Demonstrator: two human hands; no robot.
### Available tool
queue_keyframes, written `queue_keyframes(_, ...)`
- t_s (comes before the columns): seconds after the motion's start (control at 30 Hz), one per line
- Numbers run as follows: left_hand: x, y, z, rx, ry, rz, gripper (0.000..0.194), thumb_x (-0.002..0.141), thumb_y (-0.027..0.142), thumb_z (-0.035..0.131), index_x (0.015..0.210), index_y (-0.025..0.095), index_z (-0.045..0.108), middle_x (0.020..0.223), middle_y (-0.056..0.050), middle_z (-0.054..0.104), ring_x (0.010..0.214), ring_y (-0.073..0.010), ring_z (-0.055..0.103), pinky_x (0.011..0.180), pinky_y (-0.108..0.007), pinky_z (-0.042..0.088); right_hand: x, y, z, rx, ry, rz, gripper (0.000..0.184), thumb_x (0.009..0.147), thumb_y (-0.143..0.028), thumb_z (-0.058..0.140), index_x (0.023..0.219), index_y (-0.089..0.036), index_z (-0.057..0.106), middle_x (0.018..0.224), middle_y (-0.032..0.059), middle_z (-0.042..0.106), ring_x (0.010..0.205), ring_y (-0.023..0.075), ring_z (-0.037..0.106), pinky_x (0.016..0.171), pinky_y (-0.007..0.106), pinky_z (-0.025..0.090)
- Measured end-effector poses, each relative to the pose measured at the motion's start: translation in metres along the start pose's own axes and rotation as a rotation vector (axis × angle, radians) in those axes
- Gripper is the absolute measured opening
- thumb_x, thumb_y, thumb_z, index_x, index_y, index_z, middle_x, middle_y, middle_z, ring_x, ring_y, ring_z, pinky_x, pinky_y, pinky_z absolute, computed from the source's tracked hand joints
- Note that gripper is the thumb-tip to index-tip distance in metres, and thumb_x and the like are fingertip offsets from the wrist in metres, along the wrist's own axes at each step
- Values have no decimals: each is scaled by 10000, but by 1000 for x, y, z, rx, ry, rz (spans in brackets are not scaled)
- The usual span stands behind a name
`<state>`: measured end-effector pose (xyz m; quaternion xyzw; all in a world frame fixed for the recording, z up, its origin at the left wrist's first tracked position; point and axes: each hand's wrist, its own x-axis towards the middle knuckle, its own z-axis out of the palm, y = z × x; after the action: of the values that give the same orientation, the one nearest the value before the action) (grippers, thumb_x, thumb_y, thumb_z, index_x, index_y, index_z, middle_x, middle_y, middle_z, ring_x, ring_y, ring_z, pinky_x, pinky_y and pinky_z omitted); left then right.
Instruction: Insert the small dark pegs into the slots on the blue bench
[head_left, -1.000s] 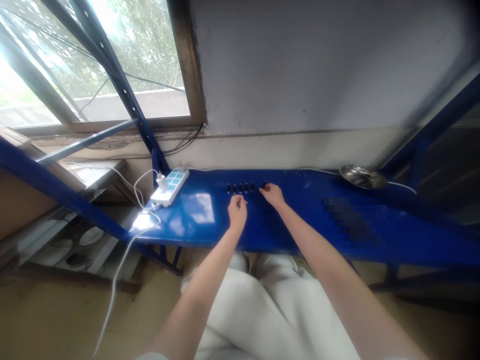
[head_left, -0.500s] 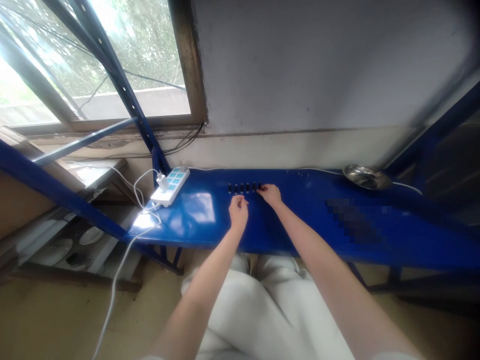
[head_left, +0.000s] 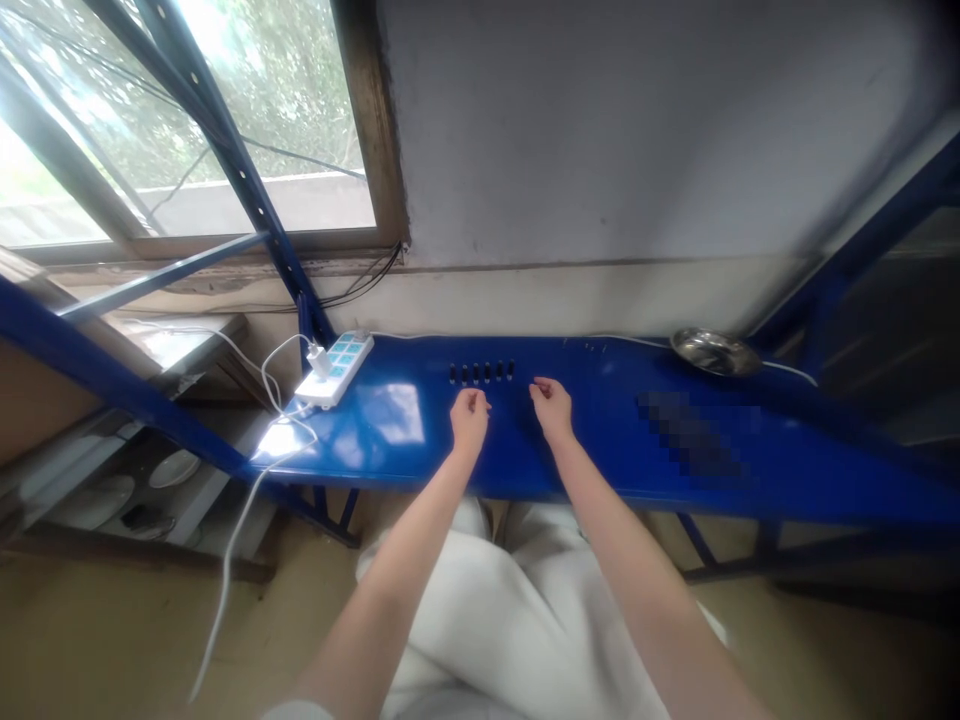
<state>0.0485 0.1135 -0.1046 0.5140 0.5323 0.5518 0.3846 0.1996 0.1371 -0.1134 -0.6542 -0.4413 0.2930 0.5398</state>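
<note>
A row of several small, dark upright pieces (head_left: 475,373) with pale lower ends stands on the blue table (head_left: 600,465); they are too small for me to tell their kind. Just in front of the row, my left hand (head_left: 469,420) has its fingers curled and pressed together. Whatever they may hold is too small to make out. My right hand (head_left: 553,408) is to the right of the last piece and apart from it. Its fingers are bent, thumb and forefinger slightly apart, with nothing visible between them.
A white power strip (head_left: 336,372) with a plugged-in cable lies at the table's left end. Tiny pale bits (head_left: 595,347) are near the back edge. At the back right is a shiny metal bowl (head_left: 715,352). A blurred dark patch (head_left: 694,435) lies right of my hands.
My right hand has let go of the rightmost dark piece and drawn back to the right and towards me. That piece stays in the row. My left hand keeps its curled pose.
</note>
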Motion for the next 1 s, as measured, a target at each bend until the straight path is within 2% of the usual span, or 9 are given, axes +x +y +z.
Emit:
queue_keyframes(0.13,1,-1,-1,2,-46,-20,240,838,346,425,756,164,558,636,-10,573,532,-88,512,563,-216,430,-14,1,-10,106,19,47,234,762,-333,539,898,-161,624,839,55,647,747,155,607,735,299,496)
queue_keyframes(0.27,1,-5,-3,14,-95,-37,235,828,338,434,770,159,574,641,-18,591,527,-87,518,557,-215,428,-23,-1,-14,106,17,38,218,747,-342,558,840,-160,635,764,40,639,690,145,595,691,289,489)
queue_keyframes(1.0,1,-7,-4,55,-137,-15,224,820,326,435,755,165,578,629,-16,595,526,-95,522,556,-222,428,-27,3,-14,39,-24,-32,248,745,-382,539,815,-163,632,748,42,641,683,153,591,658,282,472)
